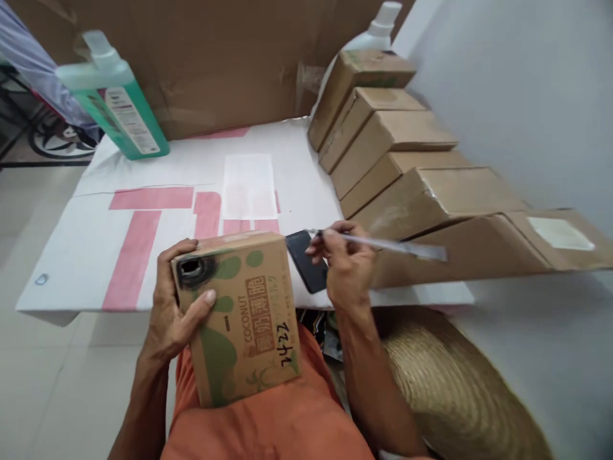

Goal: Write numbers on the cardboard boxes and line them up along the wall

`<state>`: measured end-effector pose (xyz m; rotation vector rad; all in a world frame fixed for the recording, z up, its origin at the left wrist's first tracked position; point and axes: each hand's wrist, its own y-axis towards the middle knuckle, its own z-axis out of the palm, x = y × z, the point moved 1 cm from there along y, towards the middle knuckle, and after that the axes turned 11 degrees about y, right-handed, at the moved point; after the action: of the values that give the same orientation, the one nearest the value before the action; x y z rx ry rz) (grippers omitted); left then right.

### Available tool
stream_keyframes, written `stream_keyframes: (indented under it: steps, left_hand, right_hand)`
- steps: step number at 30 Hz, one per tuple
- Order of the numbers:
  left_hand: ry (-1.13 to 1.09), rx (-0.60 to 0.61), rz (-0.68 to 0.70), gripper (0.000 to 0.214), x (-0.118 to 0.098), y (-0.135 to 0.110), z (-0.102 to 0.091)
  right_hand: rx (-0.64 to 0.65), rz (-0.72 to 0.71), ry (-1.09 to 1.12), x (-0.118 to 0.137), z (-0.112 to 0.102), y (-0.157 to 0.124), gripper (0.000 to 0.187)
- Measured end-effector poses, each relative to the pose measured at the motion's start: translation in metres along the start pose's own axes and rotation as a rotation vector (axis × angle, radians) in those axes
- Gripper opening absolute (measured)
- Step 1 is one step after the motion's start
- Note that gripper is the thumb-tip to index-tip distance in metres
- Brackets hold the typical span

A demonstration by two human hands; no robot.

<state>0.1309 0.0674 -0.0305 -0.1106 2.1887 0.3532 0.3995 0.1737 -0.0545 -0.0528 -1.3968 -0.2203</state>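
Note:
My left hand (173, 313) grips the upper left side of a brown cardboard box (234, 370), its thumb pressed on the front face. The box sits tilted on my lap, printed COCONUT in green and brown, with handwritten black digits along one edge. Near its top left corner is a black-ringed hole (191, 267). In my right hand (347, 262), pinched between thumb and fingers, is a long slim pale tool (397, 245); motion blur hides its exact kind. Behind that hand a black flat phone-like slab (306, 262) lies on the table.
Several cardboard boxes (383, 211) stand in a row along the right wall. A green liquid bottle (127, 115) is at the back left, a white bottle (378, 32) at the back right. A white sheet (249, 185) lies on the covered table (86, 243). Below right is a woven straw item (445, 370).

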Motion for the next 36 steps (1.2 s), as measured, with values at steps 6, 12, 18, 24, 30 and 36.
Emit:
stream_keyframes:
  steps: [6,12,18,24,30,36]
  left_hand:
    - [0.044,0.107,0.087,0.079,-0.01,0.008,0.005]
    - [0.032,0.108,0.133,0.076,-0.013,0.008,0.006]
    - [0.045,0.094,0.13,0.075,-0.013,0.008,0.007]
    - [0.057,0.083,0.089,0.078,-0.005,0.005,0.004]
    - [0.079,0.043,0.023,0.082,0.001,0.002,-0.001]
    - [0.067,0.007,-0.057,0.082,0.005,0.001,-0.001]
  right_hand:
    - [0.502,0.056,0.396,0.054,0.051,-0.052,0.008]
    - [0.603,-0.043,0.185,0.045,0.076,-0.062,0.004]
    - [0.623,-0.036,0.158,0.047,0.074,-0.058,0.004]
    - [0.475,0.028,0.163,0.044,0.061,-0.052,0.018]
    - [0.343,-0.057,0.167,0.046,0.05,0.03,0.028]
    - [0.556,0.181,-0.815,-0.012,0.069,0.083,0.013]
